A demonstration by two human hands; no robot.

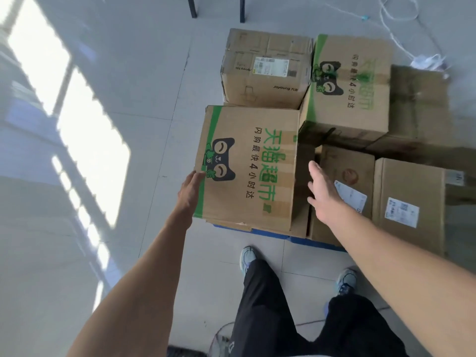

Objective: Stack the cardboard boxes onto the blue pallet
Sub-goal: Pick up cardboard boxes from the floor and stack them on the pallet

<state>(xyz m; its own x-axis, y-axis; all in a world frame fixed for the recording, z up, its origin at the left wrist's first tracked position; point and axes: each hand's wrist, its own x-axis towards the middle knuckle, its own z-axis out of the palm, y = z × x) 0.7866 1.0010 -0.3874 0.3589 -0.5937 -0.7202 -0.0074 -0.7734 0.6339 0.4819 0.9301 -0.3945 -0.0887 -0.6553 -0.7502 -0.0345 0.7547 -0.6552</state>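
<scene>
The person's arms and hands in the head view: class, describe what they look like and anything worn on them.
The left forearm and right forearm are bare to the frame edge, no sleeves. The left hand and right hand wear no gloves; no watch, ring or bracelet is visible.

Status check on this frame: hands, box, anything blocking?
Left hand open, flat on printed box left side. Right hand open beside its right. Box stacked on blue pallet. Nothing blocking.
</scene>
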